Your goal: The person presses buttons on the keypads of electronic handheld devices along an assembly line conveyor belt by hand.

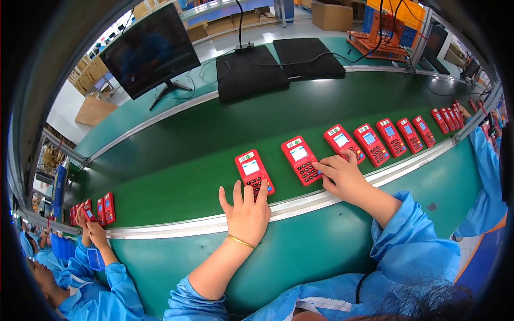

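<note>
Several red handheld keypad terminals with lit screens lie in a row on a dark green conveyor belt (182, 160). My left hand (246, 211), fingers spread, rests on the lower keypad of one red terminal (251, 168). My right hand (342, 174) presses a fingertip on the keys of the neighbouring red terminal (300, 158). Further red terminals (369, 143) continue to the right. Both my forearms wear rolled-up blue sleeves, and a thin gold bracelet (241, 242) circles my left wrist.
A dark monitor (152, 48) and two black mats (249, 72) stand behind the belt. At the left, another person's hands (91, 227) handle more red terminals (104, 208). A blue-sleeved person (484, 176) works at the far right. A metal rail (300, 206) edges the belt.
</note>
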`<state>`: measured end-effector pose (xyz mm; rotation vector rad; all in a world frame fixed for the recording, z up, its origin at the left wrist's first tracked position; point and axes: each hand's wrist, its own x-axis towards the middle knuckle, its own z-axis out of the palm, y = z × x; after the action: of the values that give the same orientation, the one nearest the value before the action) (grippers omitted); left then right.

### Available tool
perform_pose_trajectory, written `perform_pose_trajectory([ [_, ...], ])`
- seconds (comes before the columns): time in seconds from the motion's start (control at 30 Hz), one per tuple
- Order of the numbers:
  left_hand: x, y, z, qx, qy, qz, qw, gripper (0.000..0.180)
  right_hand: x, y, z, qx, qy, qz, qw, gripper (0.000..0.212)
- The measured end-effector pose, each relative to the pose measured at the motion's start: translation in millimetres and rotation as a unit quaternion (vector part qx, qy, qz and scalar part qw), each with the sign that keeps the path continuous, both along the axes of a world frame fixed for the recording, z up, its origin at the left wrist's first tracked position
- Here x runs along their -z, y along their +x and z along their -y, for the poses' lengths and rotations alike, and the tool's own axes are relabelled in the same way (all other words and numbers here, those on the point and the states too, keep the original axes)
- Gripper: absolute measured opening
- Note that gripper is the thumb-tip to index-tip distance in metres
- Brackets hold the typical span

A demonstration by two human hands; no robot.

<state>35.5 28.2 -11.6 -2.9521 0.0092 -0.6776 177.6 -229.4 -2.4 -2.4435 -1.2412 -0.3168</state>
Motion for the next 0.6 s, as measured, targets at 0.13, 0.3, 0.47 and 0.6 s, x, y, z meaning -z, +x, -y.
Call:
perform_pose_trajectory([
  [0.13,5.5,-0.3,-2.4,0.000,-0.018,0.007,1.000,0.057,3.7,-3.7,2.5,0.012,0.003,-0.017,1.000,0.042],
  [0.3,4.1,-0.8,-4.3,0.005,-0.017,0.012,1.000,0.056,-0.2,-7.9,6.8,0.007,0.001,-0.018,1.000,0.048],
  [0.47,4.0,2.0,-7.4,0.012,-0.039,-0.001,0.999,0.057,-1.0,-4.7,3.9,0.009,0.008,-0.016,1.000,0.047],
  [0.6,7.1,4.6,-12.9,0.021,-0.039,-0.001,0.999,0.058,0.0,-2.4,-0.3,0.010,0.026,-0.014,1.000,0.043],
])
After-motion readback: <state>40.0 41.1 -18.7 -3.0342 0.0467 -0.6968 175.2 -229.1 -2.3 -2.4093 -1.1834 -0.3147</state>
